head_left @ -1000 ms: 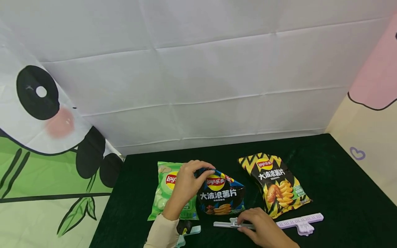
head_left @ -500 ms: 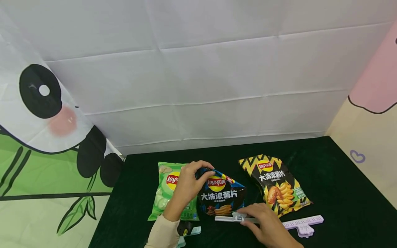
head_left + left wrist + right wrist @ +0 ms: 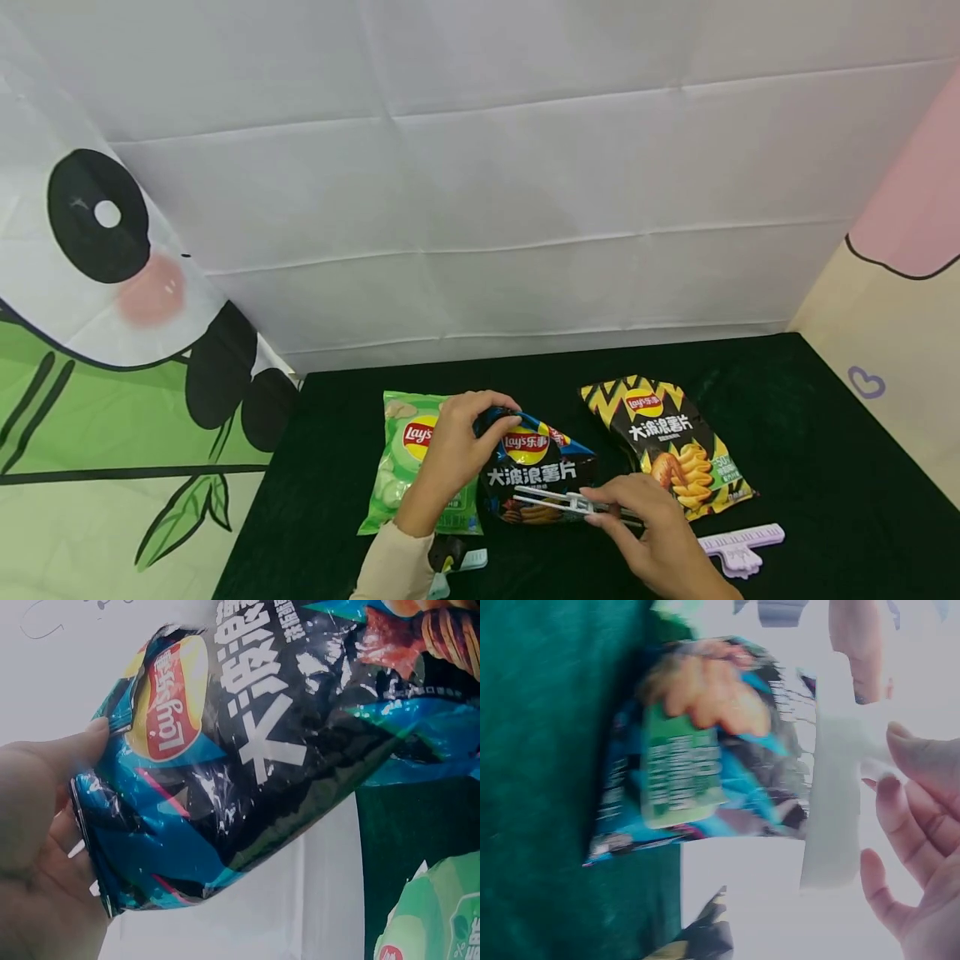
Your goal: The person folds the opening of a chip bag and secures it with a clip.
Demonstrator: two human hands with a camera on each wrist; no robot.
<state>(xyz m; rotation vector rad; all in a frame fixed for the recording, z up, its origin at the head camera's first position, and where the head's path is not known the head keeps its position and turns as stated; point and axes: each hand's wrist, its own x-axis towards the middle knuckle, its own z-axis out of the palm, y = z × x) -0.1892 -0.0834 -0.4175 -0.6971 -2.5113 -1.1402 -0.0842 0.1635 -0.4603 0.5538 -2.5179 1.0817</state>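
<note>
The left hand [image 3: 457,437] covers part of the green bag [image 3: 396,468]; the right hand [image 3: 654,527] hides the left end of the lilac clip [image 3: 741,539]. From the right wrist, print on the blue-black bag [image 3: 742,776] blurs.

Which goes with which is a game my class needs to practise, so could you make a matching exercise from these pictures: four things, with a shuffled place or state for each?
Things:
1. green bag
2. white clip
3. purple clip
4. blue bag

Places or states:
A. lying nearer the camera than the yellow bag
B. gripped by the left hand
C. lying left of the blue bag
D. held in the right hand

Pairs: 1-C, 2-D, 3-A, 4-B
</note>
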